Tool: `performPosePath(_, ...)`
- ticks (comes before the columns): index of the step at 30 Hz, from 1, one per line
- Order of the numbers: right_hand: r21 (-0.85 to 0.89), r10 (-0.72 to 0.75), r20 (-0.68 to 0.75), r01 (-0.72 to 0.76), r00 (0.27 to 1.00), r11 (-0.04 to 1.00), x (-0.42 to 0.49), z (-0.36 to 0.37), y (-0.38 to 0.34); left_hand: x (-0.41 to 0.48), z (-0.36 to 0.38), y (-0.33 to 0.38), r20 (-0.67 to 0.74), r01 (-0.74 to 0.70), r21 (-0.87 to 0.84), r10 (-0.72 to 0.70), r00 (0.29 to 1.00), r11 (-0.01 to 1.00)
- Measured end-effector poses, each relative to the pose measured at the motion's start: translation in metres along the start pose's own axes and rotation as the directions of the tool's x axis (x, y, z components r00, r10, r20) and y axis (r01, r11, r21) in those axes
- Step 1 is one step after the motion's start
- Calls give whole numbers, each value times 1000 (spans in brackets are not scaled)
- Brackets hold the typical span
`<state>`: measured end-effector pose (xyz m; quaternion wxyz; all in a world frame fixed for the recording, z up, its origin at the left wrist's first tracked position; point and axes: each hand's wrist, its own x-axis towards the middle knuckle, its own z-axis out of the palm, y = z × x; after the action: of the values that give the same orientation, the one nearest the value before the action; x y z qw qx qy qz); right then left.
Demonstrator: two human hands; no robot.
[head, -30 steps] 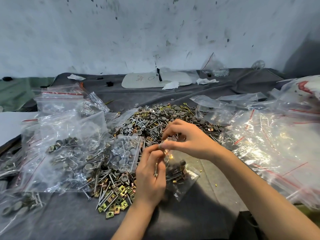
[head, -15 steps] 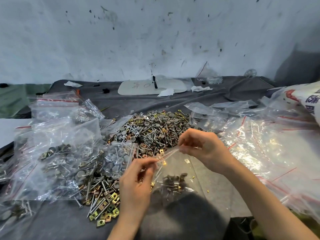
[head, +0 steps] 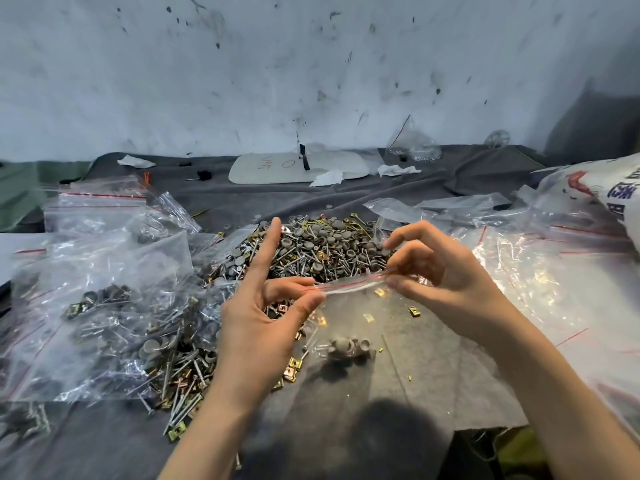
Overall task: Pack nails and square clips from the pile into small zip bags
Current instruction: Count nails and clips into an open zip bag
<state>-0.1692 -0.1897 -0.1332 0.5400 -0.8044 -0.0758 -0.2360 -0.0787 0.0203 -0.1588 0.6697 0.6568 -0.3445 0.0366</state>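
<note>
Zip bag (head: pixel 349 306) hangs between the hands, its red-lined seal running nine to three o'clock and slightly higher at three. The left hand (head: pixel 256 327) pinches the nine o'clock end, index finger straight; the right hand (head: pixel 440 271) pinches the three o'clock end. Neither is nearer. The pile (head: pixel 322 247) lies at twelve, filled bags (head: pixel 104 306) at nine.
</note>
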Motion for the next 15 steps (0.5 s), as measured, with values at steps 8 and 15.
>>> performPosePath(8,-283,-40,65,57,997,957,-1,14,-2,-4,7,-1,59,12,15,-13,998,1000)
performPosePath(15,-151,-2,68,13,998,988,-5,22,-5,-3,4,-2,68,-50,70,46,997,996)
